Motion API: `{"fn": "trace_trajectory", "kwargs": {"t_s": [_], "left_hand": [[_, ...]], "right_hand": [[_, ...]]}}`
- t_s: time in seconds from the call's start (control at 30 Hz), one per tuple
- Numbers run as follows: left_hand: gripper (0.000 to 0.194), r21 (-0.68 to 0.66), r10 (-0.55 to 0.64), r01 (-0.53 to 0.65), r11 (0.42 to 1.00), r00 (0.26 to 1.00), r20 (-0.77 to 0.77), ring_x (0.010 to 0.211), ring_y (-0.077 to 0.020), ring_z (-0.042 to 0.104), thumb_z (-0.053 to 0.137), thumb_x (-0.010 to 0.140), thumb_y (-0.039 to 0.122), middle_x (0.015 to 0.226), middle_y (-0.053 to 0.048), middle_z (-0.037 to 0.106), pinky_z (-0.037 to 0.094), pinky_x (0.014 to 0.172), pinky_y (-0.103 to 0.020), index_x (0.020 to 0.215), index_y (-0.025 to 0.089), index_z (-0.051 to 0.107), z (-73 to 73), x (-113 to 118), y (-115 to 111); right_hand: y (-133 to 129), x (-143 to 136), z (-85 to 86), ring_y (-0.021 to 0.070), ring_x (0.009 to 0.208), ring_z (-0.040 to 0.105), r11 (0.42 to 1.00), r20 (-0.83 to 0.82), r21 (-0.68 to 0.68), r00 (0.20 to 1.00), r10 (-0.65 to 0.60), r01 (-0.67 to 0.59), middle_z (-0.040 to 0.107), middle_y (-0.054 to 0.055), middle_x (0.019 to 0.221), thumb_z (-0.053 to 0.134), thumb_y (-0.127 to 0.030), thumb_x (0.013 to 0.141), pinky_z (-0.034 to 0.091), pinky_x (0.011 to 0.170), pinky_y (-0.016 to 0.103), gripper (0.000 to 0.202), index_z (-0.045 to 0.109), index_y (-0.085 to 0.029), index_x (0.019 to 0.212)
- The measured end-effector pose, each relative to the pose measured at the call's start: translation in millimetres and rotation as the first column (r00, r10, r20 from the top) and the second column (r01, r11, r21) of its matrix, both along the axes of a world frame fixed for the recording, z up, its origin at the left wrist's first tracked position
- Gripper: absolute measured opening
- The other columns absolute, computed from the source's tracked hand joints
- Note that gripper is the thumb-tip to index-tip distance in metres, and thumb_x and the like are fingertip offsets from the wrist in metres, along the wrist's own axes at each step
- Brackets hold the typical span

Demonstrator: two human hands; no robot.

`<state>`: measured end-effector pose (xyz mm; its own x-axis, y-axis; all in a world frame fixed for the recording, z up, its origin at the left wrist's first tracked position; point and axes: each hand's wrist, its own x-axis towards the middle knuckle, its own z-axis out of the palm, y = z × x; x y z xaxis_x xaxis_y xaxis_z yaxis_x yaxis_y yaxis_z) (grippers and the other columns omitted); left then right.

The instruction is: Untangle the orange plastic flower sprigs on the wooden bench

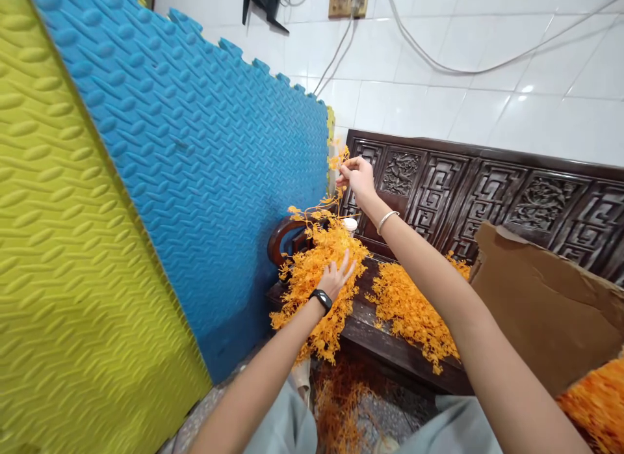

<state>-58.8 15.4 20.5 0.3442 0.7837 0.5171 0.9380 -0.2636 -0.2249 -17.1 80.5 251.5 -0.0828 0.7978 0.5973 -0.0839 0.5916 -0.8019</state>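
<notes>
A big bunch of orange artificial sprigs [316, 304] lies over the left end of a dark wooden bench [370, 320]. My left hand [335, 280], with a black band at the wrist, rests on this bunch with its fingers spread. Further up, my right hand [357, 175], wearing a bangle, pinches an orange sprig [338, 156] between thumb and fingertips, raised above the bunch. A white round lid [350, 224] shows beside the bunch. Another orange pile [409, 307] lies on the bench under my right forearm.
Blue foam matting [195, 148] and yellow matting [73, 246] stand at the left. The carved bench back [487, 187] runs along the tiled wall. Brown cardboard [546, 304] and more orange material [597, 402] are at the right. Orange scraps [341, 402] lie on the floor.
</notes>
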Motion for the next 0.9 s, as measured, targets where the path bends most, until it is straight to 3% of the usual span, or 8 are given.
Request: {"fn": "trace_trajectory", "kwargs": {"t_s": [0.13,0.37,0.5,0.7,0.9], "left_hand": [[0.055,0.009,-0.033,0.033,0.999,0.999,-0.007,0.091,-0.026,0.057,0.027,0.082,0.007,0.142,-0.016,0.032,0.047,0.069,-0.04,0.135,0.017,0.037,0.3,3.0,1.0],[0.048,0.025,-0.12,0.122,0.992,0.991,-0.067,0.107,-0.0319,0.05,0.038,0.081,0.016,0.142,-0.012,0.033,0.044,0.078,-0.046,0.128,0.019,0.047,-6.6,8.9,1.5],[0.041,-0.012,-0.174,0.173,0.985,0.983,-0.061,0.123,-0.0388,0.035,0.043,0.081,0.025,0.13,-0.016,0.047,0.038,0.086,-0.053,0.118,0.015,0.056,-9.7,5.0,8.4],[0.034,-0.034,-0.177,0.177,0.984,0.984,0.02,0.124,-0.0369,0.034,0.037,0.084,0.024,0.114,-0.017,0.056,0.048,0.071,-0.042,0.106,0.011,0.059,-7.3,1.0,12.5],[0.042,-0.004,-0.087,0.087,0.996,0.993,0.082,0.121,-0.0386,0.036,0.031,0.086,0.022,0.131,-0.014,0.047,0.046,0.077,-0.044,0.121,0.01,0.051,-0.3,16.3,15.2]], "right_hand": [[8.9,-4.3,0.1,0.0025,0.04,0.05,0.998,-0.022,0.034,0.998,-0.053,0.054,0.046,-0.009,0.056,0.047,-0.003,0.075,0.041,0.042,0.014,0.017,0.039,-0.017,0.068],[25.7,-2.6,-3.7,0.0029,0.042,0.05,0.984,-0.05,0.104,0.989,-0.138,0.143,0.046,-0.008,0.062,0.047,-0.006,0.074,0.04,0.042,0.016,0.016,0.038,-0.018,0.07],[32.0,-0.7,6.8,0.0039,0.043,0.049,0.979,-0.03,0.159,0.992,-0.121,0.124,0.046,-0.007,0.062,0.048,-0.007,0.074,0.04,0.044,0.017,0.015,0.04,-0.019,0.073],[44.7,-0.6,23.0,0.0069,0.056,0.056,0.969,-0.049,0.232,0.995,-0.081,0.09,0.052,-0.001,0.075,0.051,-0.018,0.077,0.046,0.05,0.02,0.014,0.045,-0.021,0.089],[50.9,3.5,38.0,0.0062,0.054,0.054,0.965,-0.063,0.241,0.994,-0.092,0.105,0.055,0.002,0.087,0.05,-0.023,0.08,0.047,0.049,0.021,0.014,0.045,-0.023,0.093]]}}
